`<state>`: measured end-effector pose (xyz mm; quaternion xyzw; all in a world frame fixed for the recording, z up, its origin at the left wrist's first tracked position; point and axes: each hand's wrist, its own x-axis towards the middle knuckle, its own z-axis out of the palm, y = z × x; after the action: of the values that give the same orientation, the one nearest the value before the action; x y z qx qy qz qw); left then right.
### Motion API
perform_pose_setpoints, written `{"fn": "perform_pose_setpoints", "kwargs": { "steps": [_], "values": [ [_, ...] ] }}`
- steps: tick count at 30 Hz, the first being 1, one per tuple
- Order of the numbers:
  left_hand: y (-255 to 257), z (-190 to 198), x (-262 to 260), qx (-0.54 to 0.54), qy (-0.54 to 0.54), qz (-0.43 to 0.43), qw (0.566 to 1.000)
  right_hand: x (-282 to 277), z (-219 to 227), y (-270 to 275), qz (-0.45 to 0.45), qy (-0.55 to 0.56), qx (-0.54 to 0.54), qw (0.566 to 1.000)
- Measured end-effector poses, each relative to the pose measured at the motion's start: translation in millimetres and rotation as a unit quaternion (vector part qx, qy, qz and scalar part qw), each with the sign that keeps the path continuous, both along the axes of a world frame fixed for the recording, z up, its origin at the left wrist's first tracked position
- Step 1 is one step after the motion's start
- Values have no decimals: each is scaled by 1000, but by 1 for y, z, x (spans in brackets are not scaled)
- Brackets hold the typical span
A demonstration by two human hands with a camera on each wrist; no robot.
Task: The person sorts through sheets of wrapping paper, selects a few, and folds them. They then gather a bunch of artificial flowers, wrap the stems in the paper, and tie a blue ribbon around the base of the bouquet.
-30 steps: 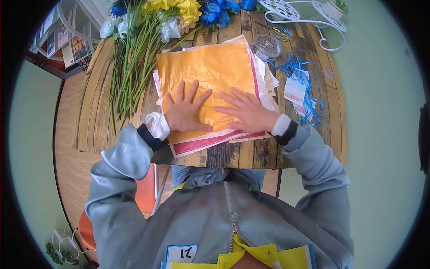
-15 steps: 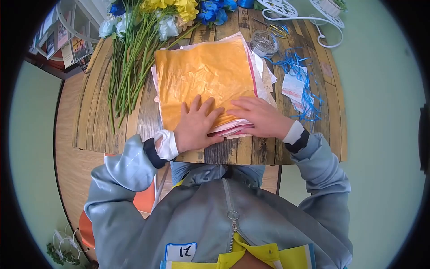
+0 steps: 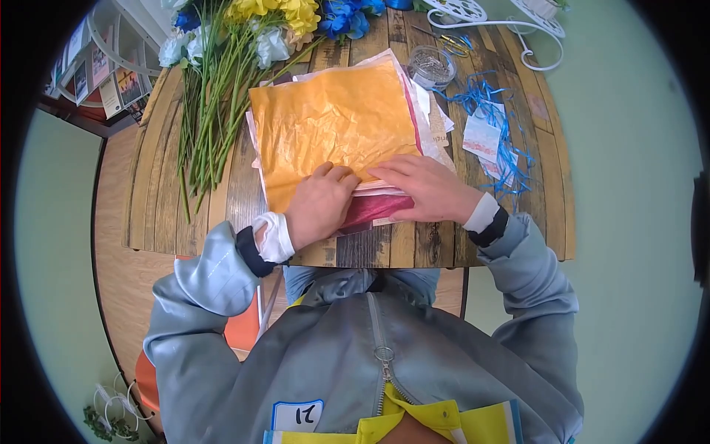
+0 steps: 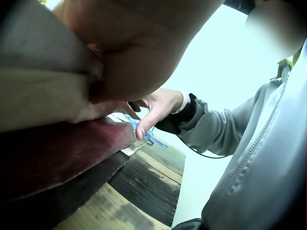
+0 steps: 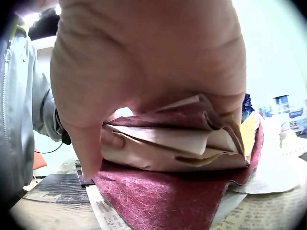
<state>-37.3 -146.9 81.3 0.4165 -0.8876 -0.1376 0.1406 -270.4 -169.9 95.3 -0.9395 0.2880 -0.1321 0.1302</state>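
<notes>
A stack of wrapping paper lies on the wooden table, topped by a crinkled orange sheet [image 3: 333,118]. At its front edge, my left hand [image 3: 319,207] grips the upper sheets with curled fingers. My right hand [image 3: 429,189] holds the same edge further right, fingers over the orange sheet and thumb lower, in front. Between the hands the upper sheets are lifted and bent back, exposing a dark red sheet [image 5: 153,199] beneath. In the right wrist view, several folded pale sheets [image 5: 168,139] bunch under the right palm. The left fingertips are partly hidden by paper.
Long-stemmed artificial flowers [image 3: 222,126] lie left of the stack. To the right are a clear dish of pins [image 3: 432,66], scissors [image 3: 455,44], blue shredded ribbon [image 3: 510,159] and small printed cards [image 3: 481,138]. A white metal stand [image 3: 503,22] is at the back right.
Both hands have gone from lying spread on the orange sheet to gripping its front edge, after sliding toward the body. The upper sheets' front edge has lifted, baring the dark red sheet.
</notes>
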Motion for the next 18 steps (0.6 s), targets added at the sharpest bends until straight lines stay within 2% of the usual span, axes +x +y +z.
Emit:
{"fn": "perform_pose_setpoints", "kwargs": {
  "steps": [2,6,10,11,13,14,16,17,18],
  "values": [
    [-1,4,0,3,1,13,1000,1,1,-1,-3,-6,-34,999],
    [2,25,-3,18,20,43,999,0,8,-8,-41,-1,15,999],
    [2,16,6,6,14,52,999,-4,16,-5,-36,20,32,999],
    [2,15,7,32,15,60,998,-4,18,-4,-36,20,31,999],
    [1,14,10,59,18,68,996,-6,21,-1,-40,-108,-9,993],
    [-1,14,11,63,44,70,995,-11,20,-3,-40,-108,-8,993],
    [-5,13,14,67,70,71,993,-24,14,-8,-220,-261,59,938],
    [-6,12,15,62,95,73,991,-27,9,-7,-292,-343,184,873],
    [-8,12,15,57,121,73,988,-34,7,-7,-295,-344,183,873]
  ]
}}
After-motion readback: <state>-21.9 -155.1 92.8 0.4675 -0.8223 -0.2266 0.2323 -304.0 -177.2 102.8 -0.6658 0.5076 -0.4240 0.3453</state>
